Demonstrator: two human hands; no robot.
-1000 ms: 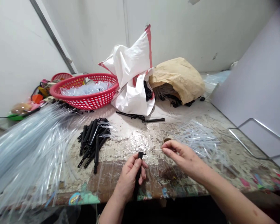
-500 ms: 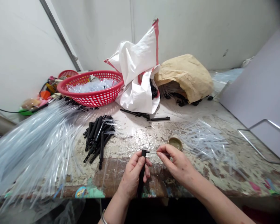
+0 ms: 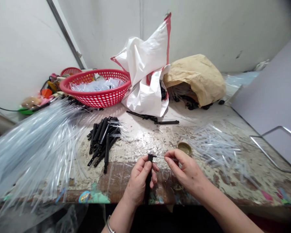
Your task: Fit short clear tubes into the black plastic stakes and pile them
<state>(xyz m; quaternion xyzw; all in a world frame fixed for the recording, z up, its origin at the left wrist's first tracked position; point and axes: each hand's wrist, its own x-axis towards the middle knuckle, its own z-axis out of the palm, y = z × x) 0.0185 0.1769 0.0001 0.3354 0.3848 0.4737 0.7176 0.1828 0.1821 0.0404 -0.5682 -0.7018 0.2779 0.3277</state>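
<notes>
My left hand (image 3: 141, 178) is closed around a black tube-like part (image 3: 148, 184), held upright near the table's front edge. A short nozzle sticks out to the right at the part's top. My right hand (image 3: 185, 166) pinches a thin clear tube (image 3: 161, 157) between thumb and forefinger, and the tube's left end meets the nozzle. Just behind my right hand sits a small brown dish (image 3: 184, 148). Cut clear tubes (image 3: 215, 145) lie spread to the right. A pile of black parts (image 3: 104, 137), some with clear tubes, is on the left.
Long clear tubing (image 3: 45, 145) drapes over the table's left side. At the back stand a red basket (image 3: 96, 98), a white sack (image 3: 147, 64) and a brown paper bag (image 3: 198, 77). Black pieces (image 3: 168, 122) lie before the sack. A metal wire stand (image 3: 266, 155) is at right.
The view has shifted slightly, so the table items sit a little further right. Both hands keep their grips, with the clear tube still at the nozzle.
</notes>
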